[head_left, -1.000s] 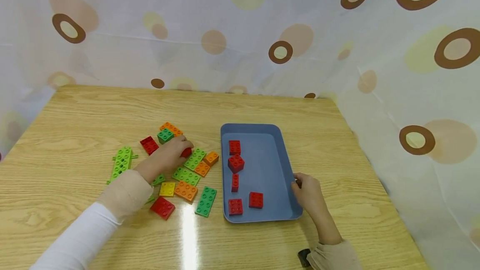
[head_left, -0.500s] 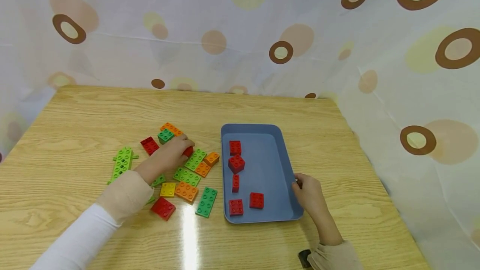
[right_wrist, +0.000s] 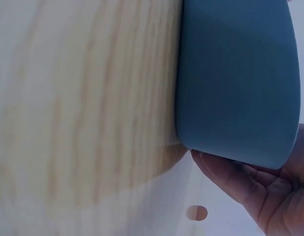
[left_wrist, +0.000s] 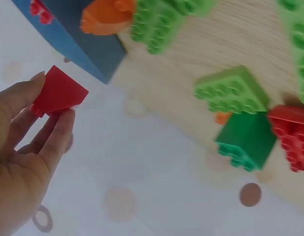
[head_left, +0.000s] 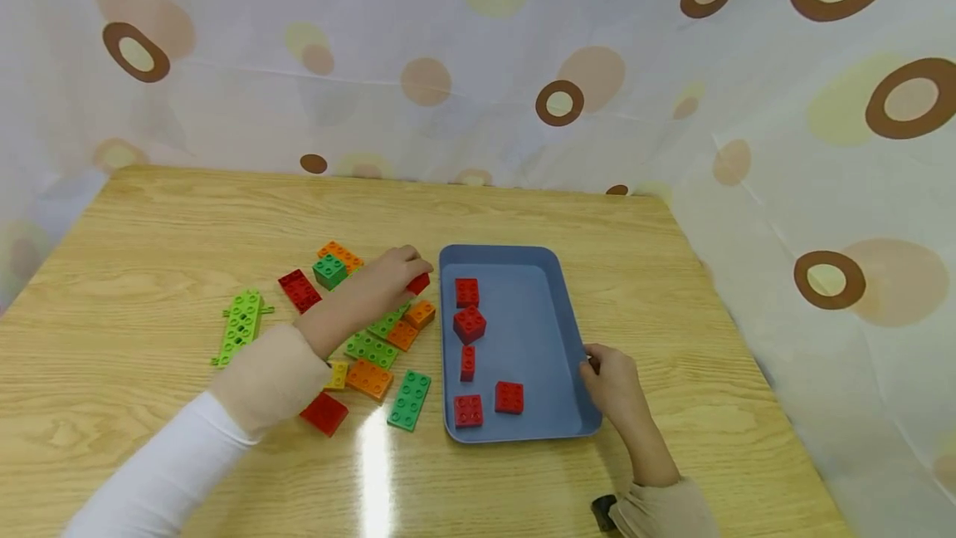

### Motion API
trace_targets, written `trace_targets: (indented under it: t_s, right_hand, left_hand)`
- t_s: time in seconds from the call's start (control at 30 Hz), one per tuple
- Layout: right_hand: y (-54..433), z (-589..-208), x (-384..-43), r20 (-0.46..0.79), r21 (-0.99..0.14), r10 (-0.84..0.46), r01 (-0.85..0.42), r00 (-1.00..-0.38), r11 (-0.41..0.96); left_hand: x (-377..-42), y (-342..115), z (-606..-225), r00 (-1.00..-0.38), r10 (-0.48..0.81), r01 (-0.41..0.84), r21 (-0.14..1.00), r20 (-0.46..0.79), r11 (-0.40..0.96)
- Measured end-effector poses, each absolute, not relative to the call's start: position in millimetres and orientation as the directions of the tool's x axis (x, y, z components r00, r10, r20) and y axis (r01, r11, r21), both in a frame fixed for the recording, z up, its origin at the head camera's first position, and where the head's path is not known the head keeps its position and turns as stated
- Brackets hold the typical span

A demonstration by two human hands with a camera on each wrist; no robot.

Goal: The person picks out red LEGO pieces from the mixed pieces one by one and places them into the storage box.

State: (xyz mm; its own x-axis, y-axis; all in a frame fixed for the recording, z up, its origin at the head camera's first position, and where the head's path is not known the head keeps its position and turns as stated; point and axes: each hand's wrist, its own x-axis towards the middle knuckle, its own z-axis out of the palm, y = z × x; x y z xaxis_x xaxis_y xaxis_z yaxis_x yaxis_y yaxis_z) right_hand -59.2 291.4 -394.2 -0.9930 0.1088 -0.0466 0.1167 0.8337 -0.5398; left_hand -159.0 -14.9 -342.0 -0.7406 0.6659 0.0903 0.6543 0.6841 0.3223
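Observation:
My left hand point(head_left: 381, 279) pinches a red toy brick point(head_left: 418, 283) between thumb and fingertips, just left of the blue tray's far-left corner. In the left wrist view, the held red brick point(left_wrist: 59, 92) looks wedge-like from its side and is raised off the table. My right hand point(head_left: 614, 382) grips the right side of the blue tray point(head_left: 563, 305) near its front corner. Seen from the right wrist, the fingers point(right_wrist: 225, 172) lie against the tray's wall point(right_wrist: 235, 83). Several red bricks lie along the tray's left and front, among them a red brick point(head_left: 509, 398).
Left of the tray lie loose bricks: a green brick point(head_left: 408, 400), an orange brick point(head_left: 369, 379), a flat red brick point(head_left: 324, 413), a dark red brick point(head_left: 299, 291) and a light green wheeled base point(head_left: 242, 325). The left forearm covers some. A patterned curtain point(head_left: 358, 48) stands behind the table.
The left hand has lifted the red brick from among the loose bricks and carried it right, toward the tray. The right hand and tray have stayed in place.

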Motion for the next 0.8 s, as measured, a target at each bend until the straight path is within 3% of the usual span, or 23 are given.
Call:
trace_targets:
  t_s: [0.57, 0.8]
  right_hand:
    - [293.6, -394.3, -57.2, -0.031, -0.546, 0.119, 0.117, -0.992, 0.830]
    - [292.2, -394.3, -58.2, -0.027, -0.555, 0.116, 0.111, -0.993, 0.825]
  left_hand:
    - [-135.3, 61.1, -329.3, -0.578, 0.813, 0.789, 0.306, 0.076, 0.532]
    - [-123.5, 92.0, -342.7, -0.481, 0.875, 0.859, 0.221, 0.045, 0.461]
